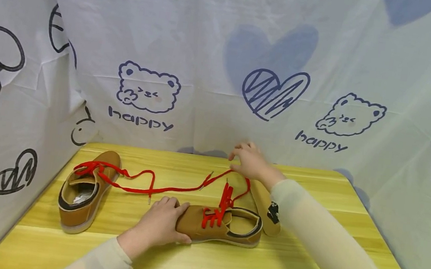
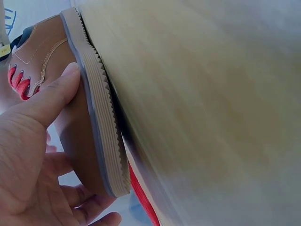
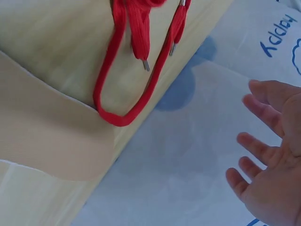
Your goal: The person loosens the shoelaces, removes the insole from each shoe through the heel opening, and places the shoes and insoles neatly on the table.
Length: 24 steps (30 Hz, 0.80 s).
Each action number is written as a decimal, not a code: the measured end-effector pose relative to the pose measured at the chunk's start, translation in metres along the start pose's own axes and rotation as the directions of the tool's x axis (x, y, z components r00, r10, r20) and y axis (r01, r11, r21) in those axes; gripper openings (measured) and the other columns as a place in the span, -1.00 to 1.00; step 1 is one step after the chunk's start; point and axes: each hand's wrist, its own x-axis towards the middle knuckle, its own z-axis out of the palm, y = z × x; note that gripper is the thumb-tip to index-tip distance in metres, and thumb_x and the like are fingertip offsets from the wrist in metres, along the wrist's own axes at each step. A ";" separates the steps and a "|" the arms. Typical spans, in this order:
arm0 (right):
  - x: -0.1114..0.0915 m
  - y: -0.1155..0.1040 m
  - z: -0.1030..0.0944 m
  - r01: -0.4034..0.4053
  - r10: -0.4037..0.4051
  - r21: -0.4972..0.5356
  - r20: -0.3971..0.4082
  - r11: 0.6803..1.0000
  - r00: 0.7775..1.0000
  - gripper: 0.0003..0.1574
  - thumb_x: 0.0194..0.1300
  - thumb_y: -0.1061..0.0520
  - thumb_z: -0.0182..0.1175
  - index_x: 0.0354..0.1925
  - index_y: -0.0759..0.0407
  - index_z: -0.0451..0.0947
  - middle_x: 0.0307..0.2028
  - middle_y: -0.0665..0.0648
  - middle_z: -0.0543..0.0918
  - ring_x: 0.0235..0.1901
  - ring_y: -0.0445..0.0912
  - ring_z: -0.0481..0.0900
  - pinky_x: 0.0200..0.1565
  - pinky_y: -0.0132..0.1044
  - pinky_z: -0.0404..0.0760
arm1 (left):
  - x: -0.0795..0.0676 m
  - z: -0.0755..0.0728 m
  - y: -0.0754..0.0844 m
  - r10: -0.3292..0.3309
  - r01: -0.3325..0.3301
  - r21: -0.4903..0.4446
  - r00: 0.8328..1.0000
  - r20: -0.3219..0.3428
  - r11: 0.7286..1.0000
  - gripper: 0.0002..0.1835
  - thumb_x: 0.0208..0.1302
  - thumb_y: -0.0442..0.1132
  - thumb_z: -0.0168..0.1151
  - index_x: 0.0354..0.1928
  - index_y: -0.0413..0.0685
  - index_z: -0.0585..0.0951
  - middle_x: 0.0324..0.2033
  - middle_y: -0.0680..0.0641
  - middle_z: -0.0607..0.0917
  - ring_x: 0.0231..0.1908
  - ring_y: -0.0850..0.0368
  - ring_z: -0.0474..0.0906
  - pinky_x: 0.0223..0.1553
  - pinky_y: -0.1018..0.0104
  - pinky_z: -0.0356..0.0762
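Observation:
At the toe of a brown shoe (image 1: pixel 193 220) my left hand (image 1: pixel 161 222) keeps its hold, thumb along the near side and fingers round the far side. The left wrist view shows the thumb just above the ribbed sole (image 2: pixel 96 101). This shoe has red laces (image 1: pixel 212 217) through its eyelets, with a bundle standing up from the tongue. My right hand (image 1: pixel 251 161) hovers over the table's far edge, fingers spread and loosely bent, holding nothing. Below it, a red lace (image 3: pixel 143 101) loops beside a beige insole (image 3: pixel 51 129); my right forearm partly covers the insole in the head view.
A second brown shoe (image 1: pixel 75 216) stands at the left, its red laces tied in a bow. A long red lace (image 1: pixel 173 189) runs from it across the wooden table (image 1: pixel 224 268). A printed white cloth (image 1: pixel 208 54) hangs behind the table and at both sides.

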 end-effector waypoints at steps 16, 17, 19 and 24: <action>-0.065 -0.005 -0.003 0.126 -0.126 0.008 0.025 0.992 0.992 -0.82 0.35 -0.02 0.33 -0.10 -0.04 0.67 0.34 0.28 0.41 0.33 0.29 0.22 0.30 0.30 0.19 | 0.001 0.001 0.002 -0.013 0.013 0.000 1.000 0.002 1.000 0.05 -0.09 0.36 0.51 0.39 -0.10 0.46 -0.05 -0.14 0.53 -0.03 -0.08 0.39 0.10 -0.07 0.40; -0.068 -0.005 -0.002 0.131 -0.131 0.002 0.027 0.991 0.991 -0.82 0.35 -0.03 0.33 -0.11 -0.05 0.67 0.34 0.28 0.41 0.33 0.29 0.22 0.30 0.31 0.19 | 0.001 0.001 0.002 -0.013 0.013 0.001 1.000 0.002 1.000 0.05 -0.09 0.36 0.50 0.39 -0.10 0.46 -0.04 -0.14 0.53 -0.02 -0.08 0.39 0.10 -0.07 0.40; -0.074 -0.005 0.000 0.136 -0.136 -0.002 0.030 0.991 0.990 -0.83 0.35 -0.04 0.33 -0.11 -0.07 0.66 0.34 0.26 0.41 0.34 0.28 0.22 0.30 0.32 0.19 | 0.001 0.001 0.002 -0.015 0.015 0.001 1.000 0.003 1.000 0.05 -0.09 0.36 0.50 0.40 -0.10 0.46 -0.03 -0.14 0.53 -0.01 -0.09 0.39 0.11 -0.08 0.40; -0.088 -0.005 0.005 0.158 -0.158 0.004 0.020 0.987 0.987 -0.84 0.33 -0.03 0.35 -0.14 -0.07 0.66 0.33 0.24 0.43 0.36 0.28 0.22 0.30 0.33 0.19 | 0.001 0.001 0.003 -0.024 0.024 -0.005 1.000 0.011 1.000 0.06 -0.09 0.36 0.50 0.40 -0.09 0.46 -0.03 -0.14 0.53 -0.01 -0.08 0.39 0.12 -0.07 0.39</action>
